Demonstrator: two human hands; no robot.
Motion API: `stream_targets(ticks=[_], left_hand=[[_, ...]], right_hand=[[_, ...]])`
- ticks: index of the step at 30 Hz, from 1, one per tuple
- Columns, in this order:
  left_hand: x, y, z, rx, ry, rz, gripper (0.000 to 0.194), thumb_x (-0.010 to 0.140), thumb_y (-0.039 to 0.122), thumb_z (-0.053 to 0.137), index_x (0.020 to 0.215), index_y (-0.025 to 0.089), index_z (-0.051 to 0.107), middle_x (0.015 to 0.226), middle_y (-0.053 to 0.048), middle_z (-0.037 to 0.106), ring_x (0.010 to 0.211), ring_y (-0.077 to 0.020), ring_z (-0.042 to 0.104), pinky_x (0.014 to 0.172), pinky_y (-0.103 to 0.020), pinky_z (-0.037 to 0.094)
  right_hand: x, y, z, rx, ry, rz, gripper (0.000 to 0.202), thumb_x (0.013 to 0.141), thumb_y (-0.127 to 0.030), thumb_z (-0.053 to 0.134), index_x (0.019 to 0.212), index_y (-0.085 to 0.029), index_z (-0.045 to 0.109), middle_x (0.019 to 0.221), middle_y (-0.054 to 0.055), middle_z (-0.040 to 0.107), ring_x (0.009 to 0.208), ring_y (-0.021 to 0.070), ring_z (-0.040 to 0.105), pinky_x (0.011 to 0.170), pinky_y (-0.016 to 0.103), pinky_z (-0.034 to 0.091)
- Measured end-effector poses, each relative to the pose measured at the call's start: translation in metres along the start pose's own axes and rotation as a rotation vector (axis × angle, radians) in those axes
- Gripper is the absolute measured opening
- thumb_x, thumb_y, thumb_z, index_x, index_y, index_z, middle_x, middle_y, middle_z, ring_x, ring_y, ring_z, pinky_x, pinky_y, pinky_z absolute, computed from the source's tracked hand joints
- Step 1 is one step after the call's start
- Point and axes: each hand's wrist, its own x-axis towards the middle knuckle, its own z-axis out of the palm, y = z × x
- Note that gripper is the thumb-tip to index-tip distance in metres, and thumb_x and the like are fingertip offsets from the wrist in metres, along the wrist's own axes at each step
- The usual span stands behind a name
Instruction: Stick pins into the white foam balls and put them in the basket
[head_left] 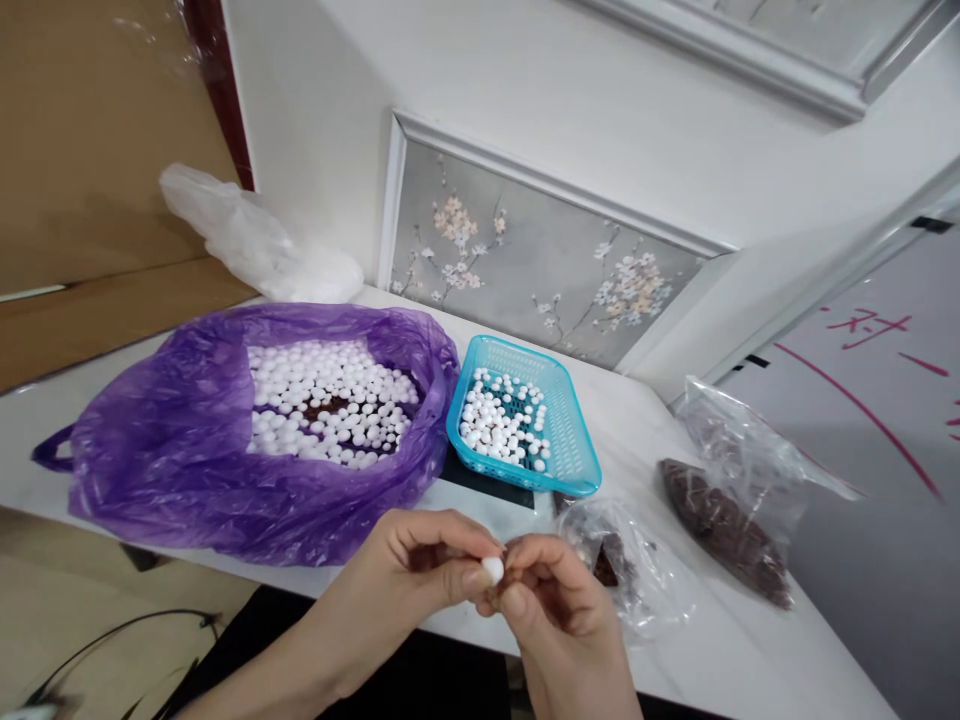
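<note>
A small white ball (493, 571) is pinched between the thumb and forefinger of my left hand (427, 565), just over the table's front edge. My right hand (559, 590) is closed right beside it, its thumb and fingers pressed together close to the ball. Whatever lies between those right fingertips is too small or hidden to make out. Past my hands stands a blue plastic basket (581, 450) with many similar white balls in it. To its left, an open purple plastic bag (172, 420) holds a wide heap of white balls, with a dark brown patch among them.
On the white table (757, 650), a clear bag (637, 580) with brown contents lies right of my hands. Farther right is a zip bag of dark brown material (724, 530). A white plastic bag (262, 240) and a framed flower picture (525, 250) stand by the wall.
</note>
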Motion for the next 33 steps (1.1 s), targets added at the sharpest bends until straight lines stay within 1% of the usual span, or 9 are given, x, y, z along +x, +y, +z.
stream_targets(ticks=[8,12,18,20,22,24,26,29,33], left_hand=[[0.000,0.001,0.002,0.048,0.037,0.042,0.009,0.076,0.015,0.080,0.077,0.023,0.083,0.075,-0.001,0.071,0.064,-0.0113,0.062,0.064,-0.025,0.051],[0.000,0.003,0.001,0.111,0.036,0.023,0.007,0.076,0.016,0.080,0.077,0.022,0.084,0.073,-0.001,0.069,0.063,-0.0116,0.063,0.064,-0.025,0.052],[0.004,-0.002,-0.003,0.109,0.058,0.009,0.005,0.073,0.017,0.082,0.075,0.021,0.084,0.076,-0.003,0.071,0.064,-0.0131,0.064,0.064,-0.026,0.052],[0.005,-0.007,-0.003,0.079,0.067,0.015,0.004,0.073,0.018,0.083,0.076,0.021,0.084,0.075,-0.002,0.071,0.063,-0.0127,0.062,0.065,-0.027,0.051],[0.006,-0.011,-0.003,-0.021,0.068,0.004,0.004,0.073,0.022,0.084,0.076,0.020,0.083,0.072,-0.002,0.071,0.061,-0.0114,0.059,0.064,-0.026,0.049],[0.007,-0.014,-0.001,-0.138,0.075,-0.024,0.006,0.073,0.026,0.085,0.076,0.021,0.083,0.070,-0.002,0.072,0.060,-0.0105,0.056,0.063,-0.026,0.047],[0.007,-0.015,0.000,-0.197,0.092,-0.051,0.008,0.072,0.026,0.085,0.076,0.020,0.083,0.068,-0.002,0.072,0.060,-0.0106,0.056,0.061,-0.025,0.045],[0.009,-0.011,0.002,-0.184,0.114,-0.066,0.010,0.071,0.026,0.086,0.076,0.018,0.083,0.064,-0.003,0.070,0.060,-0.0110,0.055,0.060,-0.024,0.043],[0.010,-0.008,0.003,-0.095,0.099,-0.042,0.010,0.071,0.028,0.085,0.075,0.019,0.083,0.063,-0.002,0.068,0.060,-0.0119,0.054,0.063,-0.027,0.044]], right_hand=[[0.000,0.002,0.002,-0.017,0.031,0.010,0.017,0.073,-0.030,0.086,0.077,-0.023,0.070,0.068,-0.003,0.067,0.063,0.0113,0.063,0.063,0.023,0.051],[0.002,0.002,0.001,-0.044,0.033,0.042,0.020,0.073,-0.029,0.085,0.075,-0.021,0.067,0.069,-0.002,0.066,0.062,0.0115,0.061,0.062,0.023,0.049],[0.003,0.003,-0.001,-0.066,0.038,0.079,0.024,0.073,-0.031,0.085,0.077,-0.020,0.063,0.072,-0.002,0.065,0.064,0.0112,0.061,0.064,0.023,0.048],[0.003,0.003,0.001,-0.076,0.057,0.067,0.025,0.074,-0.032,0.084,0.078,-0.020,0.063,0.072,-0.003,0.064,0.065,0.0111,0.060,0.065,0.023,0.049],[0.004,0.004,0.004,-0.057,0.068,0.062,0.025,0.075,-0.034,0.084,0.079,-0.021,0.063,0.071,-0.004,0.062,0.064,0.0104,0.059,0.066,0.023,0.049],[0.006,0.003,0.007,0.003,0.056,0.066,0.024,0.076,-0.036,0.083,0.080,-0.021,0.064,0.072,-0.004,0.062,0.064,0.0103,0.059,0.065,0.023,0.049],[0.006,0.001,0.009,0.049,0.031,0.058,0.023,0.078,-0.039,0.081,0.082,-0.021,0.066,0.074,-0.002,0.063,0.065,0.0116,0.060,0.064,0.024,0.050],[0.007,-0.001,0.009,0.025,0.019,0.030,0.022,0.082,-0.040,0.076,0.084,-0.021,0.066,0.075,-0.001,0.064,0.067,0.0136,0.061,0.066,0.027,0.051],[0.007,-0.001,0.007,-0.048,0.024,0.013,0.022,0.085,-0.040,0.073,0.086,-0.021,0.064,0.073,-0.002,0.061,0.065,0.0122,0.058,0.066,0.025,0.049]])
